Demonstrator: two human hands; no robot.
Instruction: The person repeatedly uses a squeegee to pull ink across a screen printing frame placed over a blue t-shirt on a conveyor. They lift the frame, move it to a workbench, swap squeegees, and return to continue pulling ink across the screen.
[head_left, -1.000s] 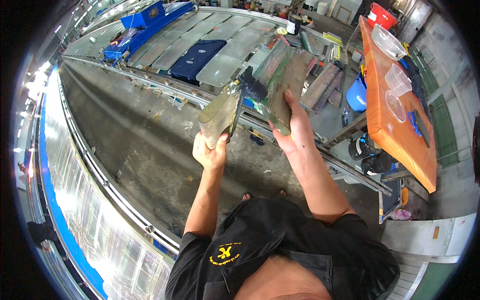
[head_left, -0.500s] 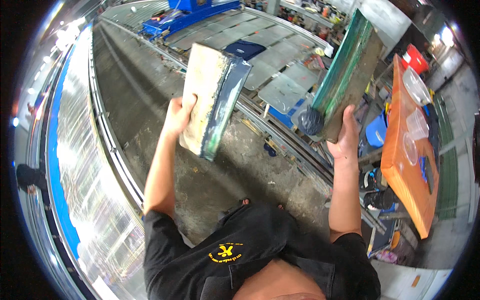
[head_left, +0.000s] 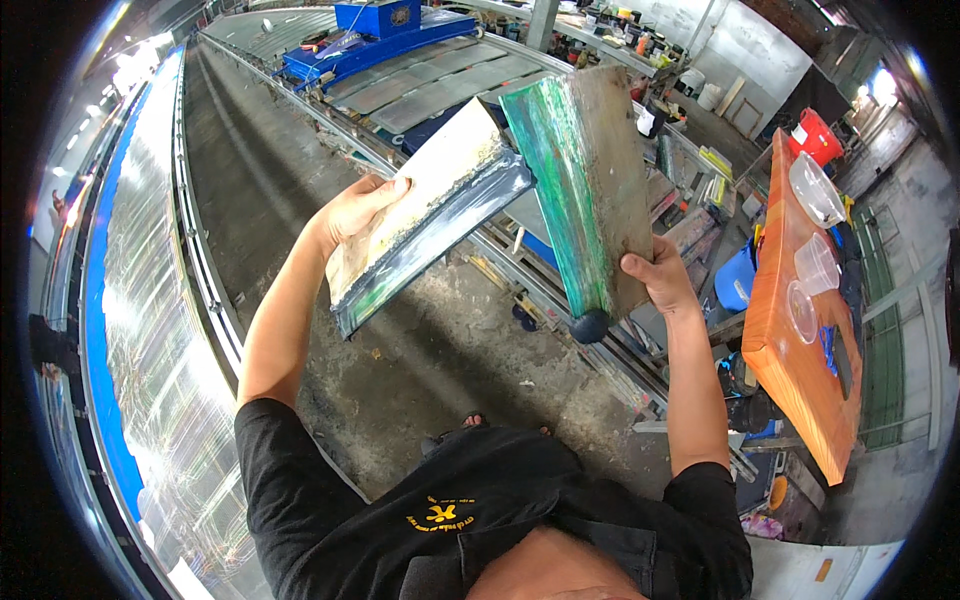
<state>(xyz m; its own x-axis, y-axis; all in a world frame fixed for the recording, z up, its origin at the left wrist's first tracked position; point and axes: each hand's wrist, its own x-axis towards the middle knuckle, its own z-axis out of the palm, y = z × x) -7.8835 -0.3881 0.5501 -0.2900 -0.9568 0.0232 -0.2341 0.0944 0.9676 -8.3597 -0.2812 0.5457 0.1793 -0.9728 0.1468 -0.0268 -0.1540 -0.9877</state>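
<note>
My left hand (head_left: 355, 215) grips a flat cream board (head_left: 440, 165) with a dark, green-smeared strip along its lower edge, like a squeegee, tilted up to the right. My right hand (head_left: 655, 280) holds a grey-brown board (head_left: 585, 180), its left half streaked with green paint, nearly upright, with a round black lump (head_left: 590, 326) at its lower end. Their upper ends meet or overlap in front of me; whether they touch I cannot tell.
A long rail-sided table (head_left: 390, 85) with panels and a blue machine (head_left: 370, 55) lies ahead. A shiny long table (head_left: 165, 350) runs along my left. At right, an orange tabletop (head_left: 790, 370) holds plastic tubs (head_left: 815, 262), near a red bucket (head_left: 817, 137) and blue container (head_left: 733, 280).
Since half a second ago, the boards have come together from apart. The left one has tilted over to the right; the right one has moved left and down and turned more upright.
</note>
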